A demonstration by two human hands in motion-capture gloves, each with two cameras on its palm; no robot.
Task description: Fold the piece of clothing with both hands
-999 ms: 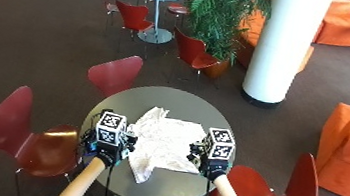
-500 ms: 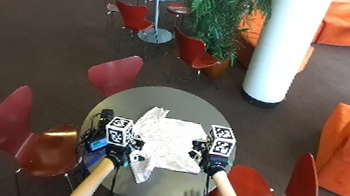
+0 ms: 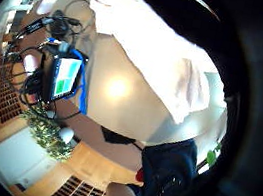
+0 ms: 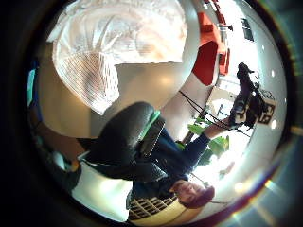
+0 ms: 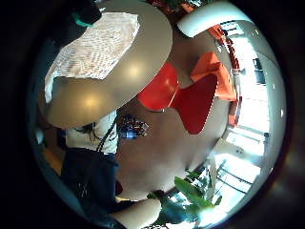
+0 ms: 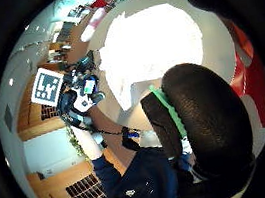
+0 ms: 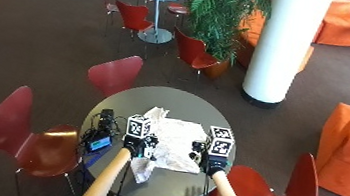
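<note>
A striped garment lies on the round table.

Both forearms reach forward side by side, bare from the elbow to the gloves, the left one slanting inward and the right one nearly parallel to it. The left hand is held palm down, its wrist straight. The right hand sits level with it and well apart, also palm down. In the right thumb side palm view a gloved thumb curves large across the frame; in the left thumb side palm view a gloved finger bends across the middle. Whether either hand grips anything cannot be told.
</note>
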